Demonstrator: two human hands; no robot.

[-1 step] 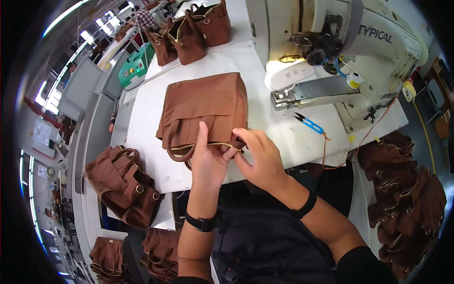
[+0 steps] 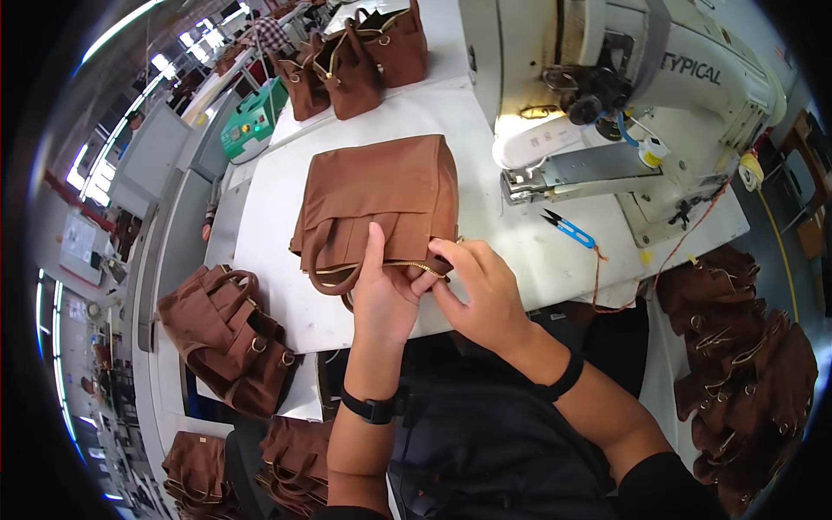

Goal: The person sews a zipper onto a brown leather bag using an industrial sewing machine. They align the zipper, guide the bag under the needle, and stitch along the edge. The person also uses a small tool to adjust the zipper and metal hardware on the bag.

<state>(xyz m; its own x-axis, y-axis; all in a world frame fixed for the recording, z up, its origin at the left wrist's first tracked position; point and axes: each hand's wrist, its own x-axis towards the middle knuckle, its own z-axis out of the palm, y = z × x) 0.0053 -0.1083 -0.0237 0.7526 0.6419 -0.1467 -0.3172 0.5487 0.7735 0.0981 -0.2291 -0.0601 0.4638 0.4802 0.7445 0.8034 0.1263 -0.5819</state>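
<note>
A brown leather-look handbag (image 2: 373,186) lies on the white surface (image 2: 264,221), its opening toward the person, left of the sewing machine (image 2: 719,100) and blue thread snips (image 2: 571,230). The left hand (image 2: 386,296) grasps the opening's edge, thumb over the front, fingers partly hidden; the right hand (image 2: 482,290) pinches the corner near the gold zipper (image 2: 406,263). The step in hand looks like adjusting that corner; the next move seems to call for a steady left hold and careful right fingertips.
</note>
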